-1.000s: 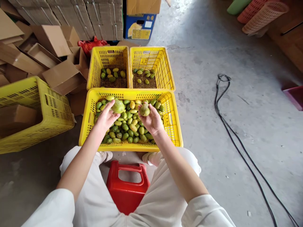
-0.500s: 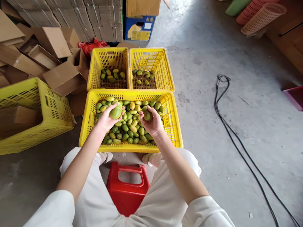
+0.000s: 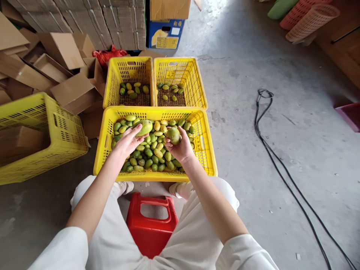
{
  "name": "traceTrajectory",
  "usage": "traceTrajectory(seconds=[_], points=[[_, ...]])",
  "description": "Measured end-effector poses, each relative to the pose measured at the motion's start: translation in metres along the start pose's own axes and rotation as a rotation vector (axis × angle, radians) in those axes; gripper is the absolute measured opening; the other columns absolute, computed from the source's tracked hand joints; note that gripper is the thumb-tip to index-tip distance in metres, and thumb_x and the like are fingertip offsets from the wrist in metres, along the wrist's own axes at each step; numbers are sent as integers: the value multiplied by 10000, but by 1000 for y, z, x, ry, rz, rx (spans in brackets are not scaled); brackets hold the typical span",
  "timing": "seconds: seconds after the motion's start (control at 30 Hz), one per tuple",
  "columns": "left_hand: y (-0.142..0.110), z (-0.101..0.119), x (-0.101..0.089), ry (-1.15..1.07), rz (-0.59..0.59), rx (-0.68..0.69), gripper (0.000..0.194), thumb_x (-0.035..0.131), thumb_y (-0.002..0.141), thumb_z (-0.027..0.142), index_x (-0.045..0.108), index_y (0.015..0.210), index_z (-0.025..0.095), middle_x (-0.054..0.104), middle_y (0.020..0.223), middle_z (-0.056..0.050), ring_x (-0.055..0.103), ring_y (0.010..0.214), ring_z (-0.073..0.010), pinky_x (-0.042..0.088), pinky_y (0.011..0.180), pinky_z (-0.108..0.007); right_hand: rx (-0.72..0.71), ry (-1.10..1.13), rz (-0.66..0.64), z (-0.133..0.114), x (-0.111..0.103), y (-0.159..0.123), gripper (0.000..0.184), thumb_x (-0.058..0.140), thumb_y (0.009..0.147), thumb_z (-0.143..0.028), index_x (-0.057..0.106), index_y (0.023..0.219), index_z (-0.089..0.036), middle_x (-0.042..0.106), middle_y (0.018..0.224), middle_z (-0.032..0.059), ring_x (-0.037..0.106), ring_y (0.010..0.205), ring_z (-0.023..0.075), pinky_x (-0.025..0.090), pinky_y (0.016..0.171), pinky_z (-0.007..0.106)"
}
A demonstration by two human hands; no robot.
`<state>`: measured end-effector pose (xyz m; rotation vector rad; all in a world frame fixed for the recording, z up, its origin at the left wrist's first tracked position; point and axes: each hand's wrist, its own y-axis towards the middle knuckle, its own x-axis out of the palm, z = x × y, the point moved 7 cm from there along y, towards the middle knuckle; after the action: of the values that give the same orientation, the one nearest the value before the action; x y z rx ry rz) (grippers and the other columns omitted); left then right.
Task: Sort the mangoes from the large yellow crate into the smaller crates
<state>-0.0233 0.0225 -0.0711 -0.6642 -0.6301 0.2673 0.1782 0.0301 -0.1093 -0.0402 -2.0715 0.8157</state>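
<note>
The left hand (image 3: pixel 128 141) cups a large mango (image 3: pixel 144 126), the right hand (image 3: pixel 180 149) pinches a smaller mango (image 3: pixel 173 135), both over the near crate (image 3: pixel 209 150). Firm, smooth, probably bruisable; best gripped around the middle.

We see a bright, evenly daylit scene, with the strongest light washing out the concrete floor (image 3: pixel 222 11) at the top centre of the frame. Shadows are soft and faint, and everything stays sharp. Straight lines bow outward towards the frame's edges, wide-angle fashion.
</note>
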Motion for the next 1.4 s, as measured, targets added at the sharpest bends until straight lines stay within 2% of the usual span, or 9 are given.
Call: traceTrajectory(seconds=[0.27,0.47,0.6,0.73,0.93,1.03,1.13,1.27,1.4], points=[[5,3,-4,18,5,33,388,1036,904,410,816,1169,231,794,977,-42,713,831,-169,571,735,-260,-58,21,118,0,0,-3,72,810,1042,-323,753,1027,-283,782,857,-14,727,744,167,648,597,220],[-1,5,2,-19,16,23,223,913,1036,385,808,1117,206,832,1077,-86,774,961,-192,607,803,-254,-143,-3,141,-3,-6,2,198,941,917,-225,768,992,-282,846,1015,-1,799,925,176,707,821,258],[-1,4,0,-40,8,16,285,978,964,317,795,1136,182,859,1092,-110,826,1026,-222,651,907,-289,-149,-10,131,-5,-11,1,276,870,871,-191,787,1107,-308,820,979,-22,782,856,155,688,790,243],[2,3,-4,-19,-5,-22,393,974,915,265,790,1255,194,870,1078,-91,850,1044,-234,675,950,-321,-113,10,98,-3,-14,0,385,787,793,-210,740,1160,-314,835,1044,18,825,942,224,734,784,332],[-2,1,4,-18,-34,-65,278,851,935,291,804,1200,217,842,1063,-91,859,1073,-310,737,888,-399,-112,-11,105,-2,-8,0,160,870,906,-288,719,957,-275,821,922,20,802,861,191,704,686,234],[-5,-4,8,-9,-23,-93,128,839,973,295,783,1060,219,788,944,-60,832,987,-266,727,861,-366,-99,14,136,-1,-4,-1,153,876,918,-201,736,913,-261,792,856,-15,786,801,139,671,675,166],[-5,-8,7,9,-10,-115,183,912,930,247,735,962,210,739,872,-35,767,833,-192,695,825,-318,-90,-2,129,1,-2,-2,136,888,928,-192,779,969,-262,810,880,-28,799,805,134,695,731,185],[-4,-12,8,34,-26,-137,279,978,863,238,721,966,208,750,876,-38,744,778,-178,657,753,-300,-71,-70,116,5,-6,-1,122,896,985,-321,793,1032,-277,851,915,-15,804,802,153,683,697,220],[-6,-12,10,58,-18,-133,215,922,909,307,745,970,199,793,944,-74,746,809,-193,635,749,-307,-36,-99,89,8,-7,2,283,889,1019,-485,721,919,-280,823,847,-14,710,683,152,549,517,211]])
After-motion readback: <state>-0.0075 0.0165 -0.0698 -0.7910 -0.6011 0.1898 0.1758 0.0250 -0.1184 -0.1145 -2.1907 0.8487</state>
